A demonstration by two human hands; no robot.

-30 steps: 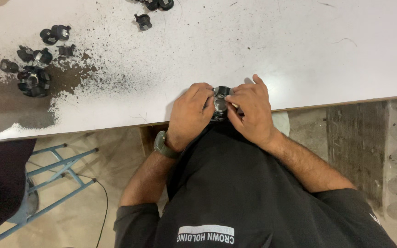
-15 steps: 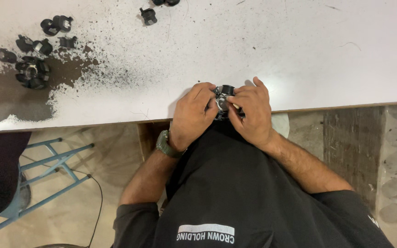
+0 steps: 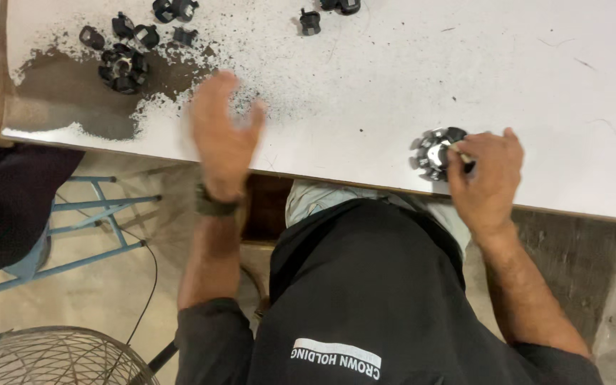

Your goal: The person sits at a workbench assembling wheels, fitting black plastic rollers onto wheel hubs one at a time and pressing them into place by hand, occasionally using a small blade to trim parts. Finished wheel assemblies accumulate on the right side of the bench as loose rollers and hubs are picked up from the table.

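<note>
My right hand (image 3: 486, 175) grips a round black and silver toothed part (image 3: 434, 152) near the front edge of the white table (image 3: 408, 71). My left hand (image 3: 222, 135) is raised over the table edge, fingers spread, holding nothing; it is blurred by motion. A dark watch sits on that wrist. A cluster of small black parts (image 3: 124, 65) lies at the far left of the table, beyond my left hand.
A dark powdery stain (image 3: 65, 93) spreads over the table's left part. More black parts (image 3: 310, 20) lie at the far edge. A blue metal stool frame (image 3: 73, 214) and a wire fan guard (image 3: 51, 360) stand on the floor at left.
My hands have separated. The left hand let go of the toothed part and swung left and up; the right hand carried the part to the right along the table edge.
</note>
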